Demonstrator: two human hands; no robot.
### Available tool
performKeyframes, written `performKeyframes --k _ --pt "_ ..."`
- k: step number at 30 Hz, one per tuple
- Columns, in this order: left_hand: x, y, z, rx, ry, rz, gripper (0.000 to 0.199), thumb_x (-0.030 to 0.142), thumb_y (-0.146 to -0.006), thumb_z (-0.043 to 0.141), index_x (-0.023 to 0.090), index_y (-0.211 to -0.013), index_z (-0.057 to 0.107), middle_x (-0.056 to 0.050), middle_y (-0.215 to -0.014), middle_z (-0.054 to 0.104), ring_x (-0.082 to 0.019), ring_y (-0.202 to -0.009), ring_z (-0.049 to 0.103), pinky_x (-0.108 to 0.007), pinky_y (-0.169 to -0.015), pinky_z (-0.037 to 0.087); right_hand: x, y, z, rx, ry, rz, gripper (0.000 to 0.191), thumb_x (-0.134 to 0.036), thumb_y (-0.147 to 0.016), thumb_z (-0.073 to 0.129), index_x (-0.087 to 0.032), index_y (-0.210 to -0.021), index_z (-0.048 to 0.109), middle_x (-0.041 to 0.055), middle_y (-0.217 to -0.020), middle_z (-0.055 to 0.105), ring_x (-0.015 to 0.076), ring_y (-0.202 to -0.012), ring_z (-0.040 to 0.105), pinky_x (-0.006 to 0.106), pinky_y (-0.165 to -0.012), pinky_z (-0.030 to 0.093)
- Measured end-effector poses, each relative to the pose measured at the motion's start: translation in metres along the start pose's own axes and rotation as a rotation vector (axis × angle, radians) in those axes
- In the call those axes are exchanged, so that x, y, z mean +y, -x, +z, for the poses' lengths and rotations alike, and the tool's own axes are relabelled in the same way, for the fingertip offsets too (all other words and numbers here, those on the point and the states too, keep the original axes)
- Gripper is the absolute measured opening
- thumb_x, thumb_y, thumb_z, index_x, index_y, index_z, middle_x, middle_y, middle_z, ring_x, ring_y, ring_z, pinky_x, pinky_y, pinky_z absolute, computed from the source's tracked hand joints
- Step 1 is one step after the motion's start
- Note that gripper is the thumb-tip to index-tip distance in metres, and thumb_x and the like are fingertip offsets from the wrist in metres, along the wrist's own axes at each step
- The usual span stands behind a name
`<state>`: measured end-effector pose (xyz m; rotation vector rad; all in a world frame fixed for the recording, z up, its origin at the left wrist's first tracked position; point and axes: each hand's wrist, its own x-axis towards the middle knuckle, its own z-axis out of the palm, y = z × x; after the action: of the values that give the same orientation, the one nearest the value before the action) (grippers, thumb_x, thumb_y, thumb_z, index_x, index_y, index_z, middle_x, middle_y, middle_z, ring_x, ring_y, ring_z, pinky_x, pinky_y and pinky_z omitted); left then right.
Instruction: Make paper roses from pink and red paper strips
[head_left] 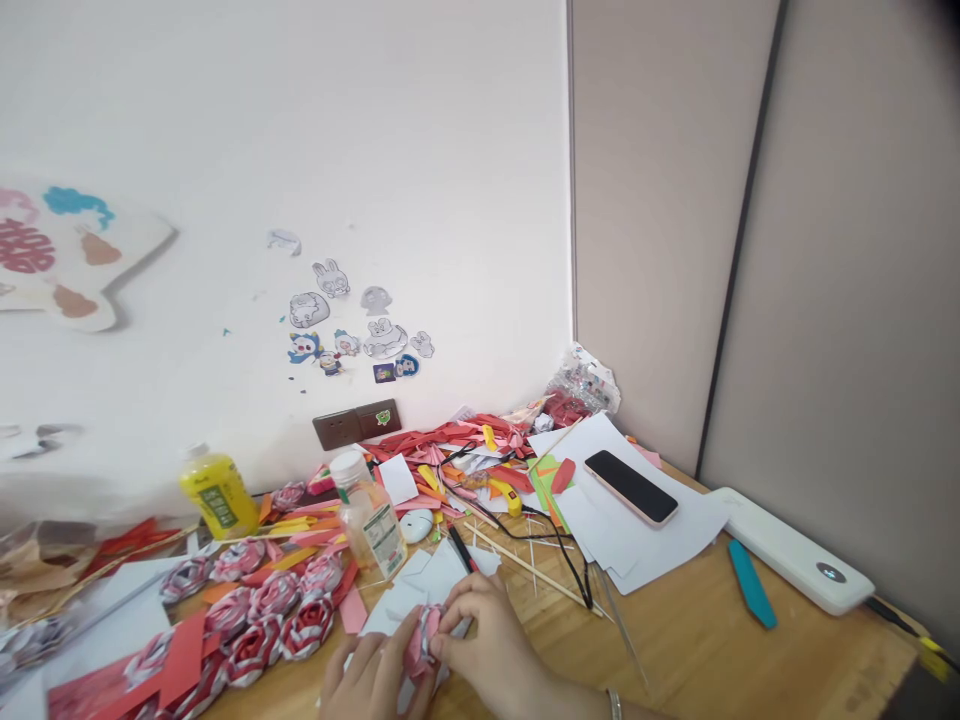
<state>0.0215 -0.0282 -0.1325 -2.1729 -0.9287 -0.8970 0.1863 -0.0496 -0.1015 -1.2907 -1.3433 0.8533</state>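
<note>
A pink and white paper flower is between my two hands near the front of the table. My left hand grips it from the left, fingers bent against the paper. On the other side, my right hand pinches its edge with thumb and forefinger. White paper pieces lie under and behind the hands. A dark pen-like stick rests just beyond the right hand. To the left sit several finished-looking red, pink and white paper roses.
Bottles stand behind: a yellow one and a clear one with a label. Coloured paper strips heap along the wall. Rightward lie a phone on white sheets, a teal strip, a white device and a black cable.
</note>
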Motion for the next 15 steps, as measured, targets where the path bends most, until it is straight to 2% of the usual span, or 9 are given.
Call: performKeyframes --k 7,15 --pt "0.0022 -0.0038 -0.0035 0.018 -0.038 0.001 0.025 0.026 -0.086 0.049 0.014 -0.107 0.055 -0.003 -0.070 0.066 -0.018 -0.065 0.062 -0.034 -0.076 0.040 -0.0019 0.0005 -0.0011 -0.020 0.057 -0.019 0.016 -0.006 -0.068 0.067 -0.020 -0.065 0.074 0.0035 -0.083 0.066 0.0196 -0.093 0.056 0.030 -0.089 0.040" --pt "0.0072 -0.0066 -0.0068 0.041 -0.023 -0.022 0.024 0.028 -0.089 0.045 0.013 -0.105 0.056 -0.002 -0.068 0.065 -0.017 -0.063 0.061 -0.033 -0.073 0.040 -0.0024 0.0004 -0.0030 -0.093 0.052 0.005 0.018 -0.009 -0.074 0.064 -0.021 -0.069 0.076 0.0046 -0.093 0.065 0.0200 -0.100 0.053 0.031 -0.094 0.037"
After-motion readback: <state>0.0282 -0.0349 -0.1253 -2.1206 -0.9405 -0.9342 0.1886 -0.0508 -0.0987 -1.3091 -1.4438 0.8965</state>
